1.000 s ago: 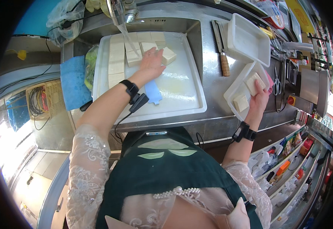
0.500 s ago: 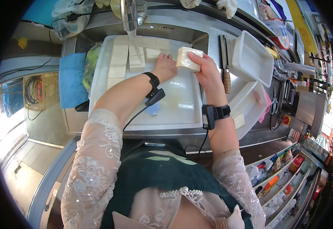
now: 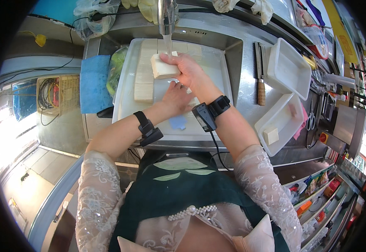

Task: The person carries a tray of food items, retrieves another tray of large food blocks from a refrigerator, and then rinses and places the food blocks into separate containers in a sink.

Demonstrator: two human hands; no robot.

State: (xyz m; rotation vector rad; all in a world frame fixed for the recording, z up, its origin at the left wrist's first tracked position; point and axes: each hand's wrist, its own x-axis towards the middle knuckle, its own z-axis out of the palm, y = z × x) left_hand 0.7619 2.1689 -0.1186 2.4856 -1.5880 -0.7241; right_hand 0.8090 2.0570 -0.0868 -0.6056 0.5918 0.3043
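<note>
A pale tofu block is in my right hand, thumb on top, under the water running from the tap. My left hand is just below it, over the white tub, fingers apart and bent. I see nothing held in it, though its far side is partly hidden by my right wrist. Several more tofu blocks sit in a column along the tub's left side and along its back. A pale blue patch shows near the tub's front.
A blue cloth and bagged greens are left of the tub. To its right lie a wooden-handled knife, a white bin and another white bin holding one tofu block. Scissors lie beyond.
My right hand has carried the tofu block leftward, from the tub's right edge to under the tap. My left hand has drawn back toward me from the blocks at the rear.
</note>
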